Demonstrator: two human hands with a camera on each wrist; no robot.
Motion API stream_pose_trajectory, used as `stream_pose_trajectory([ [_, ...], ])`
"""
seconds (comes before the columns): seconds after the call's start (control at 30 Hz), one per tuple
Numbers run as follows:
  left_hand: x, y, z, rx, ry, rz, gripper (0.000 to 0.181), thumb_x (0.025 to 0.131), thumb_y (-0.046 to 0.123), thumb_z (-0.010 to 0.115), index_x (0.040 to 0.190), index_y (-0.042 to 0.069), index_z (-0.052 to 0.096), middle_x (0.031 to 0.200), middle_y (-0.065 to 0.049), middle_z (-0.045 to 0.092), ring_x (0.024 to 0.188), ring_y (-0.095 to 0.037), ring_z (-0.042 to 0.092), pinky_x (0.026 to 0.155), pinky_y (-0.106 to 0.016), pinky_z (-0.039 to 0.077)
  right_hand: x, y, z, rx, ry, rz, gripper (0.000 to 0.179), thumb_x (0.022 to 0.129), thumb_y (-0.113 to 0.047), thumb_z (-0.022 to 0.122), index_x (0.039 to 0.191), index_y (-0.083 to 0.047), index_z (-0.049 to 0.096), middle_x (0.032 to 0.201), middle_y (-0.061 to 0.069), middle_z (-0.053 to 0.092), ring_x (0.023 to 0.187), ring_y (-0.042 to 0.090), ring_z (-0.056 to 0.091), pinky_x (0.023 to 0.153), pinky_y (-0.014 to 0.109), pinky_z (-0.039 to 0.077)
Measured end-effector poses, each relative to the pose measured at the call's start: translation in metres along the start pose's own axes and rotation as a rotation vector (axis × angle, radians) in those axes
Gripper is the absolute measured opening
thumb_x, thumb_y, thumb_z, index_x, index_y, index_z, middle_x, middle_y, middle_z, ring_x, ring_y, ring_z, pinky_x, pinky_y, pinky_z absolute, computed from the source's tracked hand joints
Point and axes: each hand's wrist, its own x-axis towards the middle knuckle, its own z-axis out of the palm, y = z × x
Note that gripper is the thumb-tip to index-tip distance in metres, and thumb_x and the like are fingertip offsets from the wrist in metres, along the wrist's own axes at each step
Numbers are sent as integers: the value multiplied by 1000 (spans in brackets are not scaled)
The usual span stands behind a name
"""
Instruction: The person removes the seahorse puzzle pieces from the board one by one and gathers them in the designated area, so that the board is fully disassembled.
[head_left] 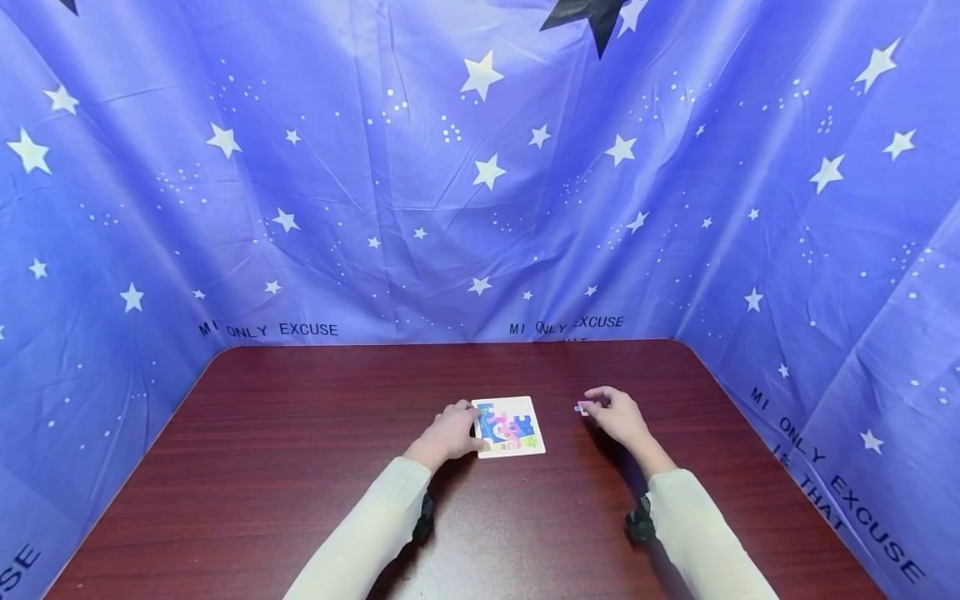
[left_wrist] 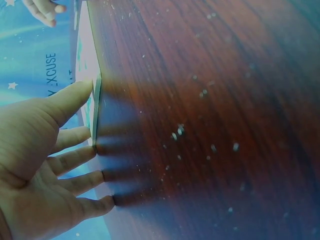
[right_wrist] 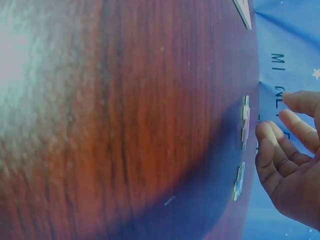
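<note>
A square, white-rimmed jigsaw board (head_left: pixel 517 452) lies on the table, with blue, pink and yellow-green pieces in its lower and left parts and a pale bare area at the upper right. My left hand (head_left: pixel 452 433) touches its left side; the left wrist view shows the thumb at the board's edge (left_wrist: pixel 98 95) and the fingers spread and mostly straight. To the right of the board, my right hand (head_left: pixel 618 417) hovers with bent fingers and nothing between them. Two loose puzzle pieces, one pinkish (right_wrist: pixel 246 122) and one bluish (right_wrist: pixel 239 181), lie below it in the right wrist view.
The dark red wooden table (head_left: pixel 300 467) has rounded far corners. Blue curtains (head_left: pixel 420 192) with white stars and lettering hang behind it and along both sides. Dark bands with devices (head_left: pixel 640 521) sit at the wrists, by pale sleeves (head_left: pixel 697 517).
</note>
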Motion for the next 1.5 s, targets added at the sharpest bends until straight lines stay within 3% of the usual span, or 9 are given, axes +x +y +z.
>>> stream_pose_trajectory([
  [0.17, 0, 0, -1, -4, -6, -4, 60, 81, 34, 71, 131, 4, 53, 134, -17, 47, 123, -35, 45, 100, -52, 38, -1, -4, 3, 33, -11, 3, 30, 87, -13, 63, 110, 5, 61, 84, 15, 69, 58, 5, 56, 54, 22, 46],
  [0.57, 0, 1, -2, -4, -15, -5, 60, 82, 34, 70, 131, 4, 52, 133, -16, 47, 123, -34, 45, 100, -51, 38, -4, -14, 11, -23, -3, -13, 31, 83, -18, 66, 108, 1, 64, 89, 12, 68, 67, 7, 57, 62, 22, 44],
  [0.87, -1, 0, -1, -6, -11, -3, 60, 82, 34, 70, 131, 5, 52, 134, -16, 47, 123, -35, 45, 100, -51, 38, -4, -21, 20, -12, -21, -23, 31, 84, -17, 66, 110, 0, 63, 86, 11, 65, 68, 10, 56, 59, 25, 45],
  [1.37, -1, -1, 1, -2, -12, -6, 60, 82, 34, 70, 131, 5, 53, 134, -16, 47, 123, -34, 45, 100, -50, 39, -5, -35, 36, -27, -28, -60, 27, 82, -17, 68, 106, -4, 66, 84, 7, 67, 73, 13, 57, 66, 26, 43],
  [1.5, 0, 0, 0, 0, -14, -8, 60, 82, 35, 70, 131, 5, 53, 135, -16, 47, 123, -34, 45, 100, -50, 39, -5, -40, 39, -29, -35, -59, 27, 82, -19, 68, 105, -5, 66, 86, 6, 68, 76, 14, 59, 70, 31, 46],
])
